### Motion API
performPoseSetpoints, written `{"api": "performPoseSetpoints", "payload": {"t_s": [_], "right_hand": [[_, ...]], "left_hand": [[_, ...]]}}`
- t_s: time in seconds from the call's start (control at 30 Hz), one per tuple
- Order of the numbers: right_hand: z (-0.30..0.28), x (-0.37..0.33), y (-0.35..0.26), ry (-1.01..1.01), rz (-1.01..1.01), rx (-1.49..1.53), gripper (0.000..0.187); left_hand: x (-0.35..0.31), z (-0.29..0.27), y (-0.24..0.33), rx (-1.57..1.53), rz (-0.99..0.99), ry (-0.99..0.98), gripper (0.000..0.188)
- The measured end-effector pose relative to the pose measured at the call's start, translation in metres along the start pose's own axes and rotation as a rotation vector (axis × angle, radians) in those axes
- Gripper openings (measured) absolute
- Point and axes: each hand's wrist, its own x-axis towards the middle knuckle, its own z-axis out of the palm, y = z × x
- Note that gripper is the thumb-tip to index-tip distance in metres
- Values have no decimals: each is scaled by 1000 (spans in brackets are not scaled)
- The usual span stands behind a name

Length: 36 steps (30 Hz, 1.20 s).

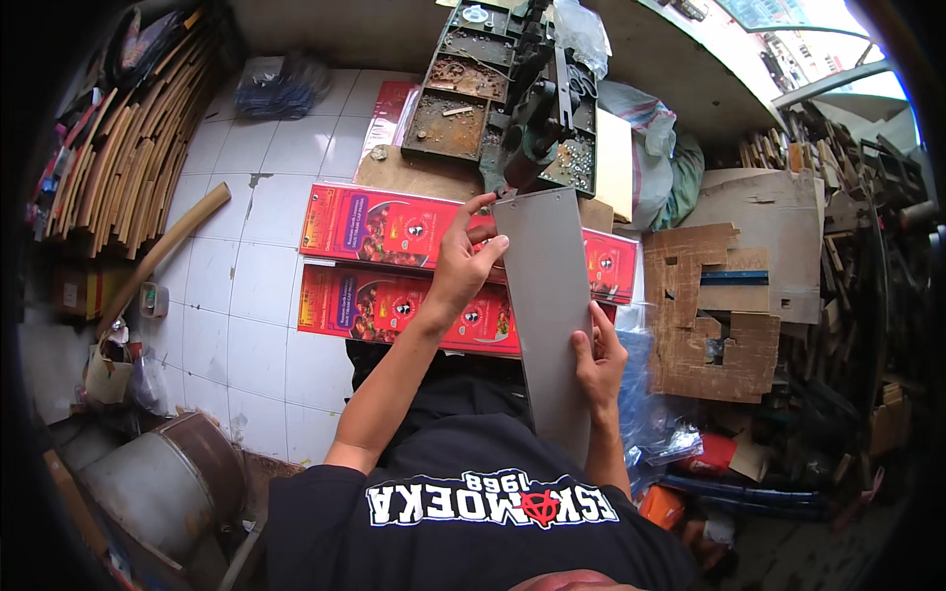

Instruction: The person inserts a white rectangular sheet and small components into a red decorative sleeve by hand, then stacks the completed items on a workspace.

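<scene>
I hold a long grey cardboard strip (pixel 548 305) upright in front of me. My left hand (pixel 463 258) grips its upper left edge, thumb and fingers pinching near the top. My right hand (pixel 597 357) clasps its lower right edge. The strip's top end reaches into a dark green metal machine (pixel 512 94) with rusty trays of small metal parts. Under the strip lie two stacks of red printed cardboard sheets (pixel 379 266) on the tiled floor.
Brown cardboard offcuts with cut-out holes (pixel 724 305) lie at my right beside plastic bags (pixel 650 148). Wooden slats (pixel 128 158) are stacked at far left. A grey metal drum (pixel 163 483) stands at lower left. White floor tiles (pixel 246 295) stretch to my left.
</scene>
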Motion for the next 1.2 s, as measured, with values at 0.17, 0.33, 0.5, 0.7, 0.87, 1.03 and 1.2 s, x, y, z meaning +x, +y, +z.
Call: {"api": "performPoseSetpoints", "payload": {"t_s": [0.17,0.33,0.5,0.7,0.87,1.03,1.2], "right_hand": [[-9,-8,-15,88,-181,-20,50],[-20,-5,-46,153,-316,-136,49],[-22,0,-61,173,-399,-180,48],[-17,14,-63,206,-589,-204,50],[-13,17,-67,203,-538,-186,49],[-9,22,-65,195,-537,-186,49],[-5,26,-67,172,-524,-166,49]], "left_hand": [[-19,20,44,80,120,-42,61],[-26,35,81,28,238,-49,62],[-31,43,107,1,285,-55,64],[-28,39,113,44,305,-58,67],[-22,35,118,78,299,-52,57],[-9,43,133,-66,190,7,30],[1,32,130,-36,185,10,18]]}}
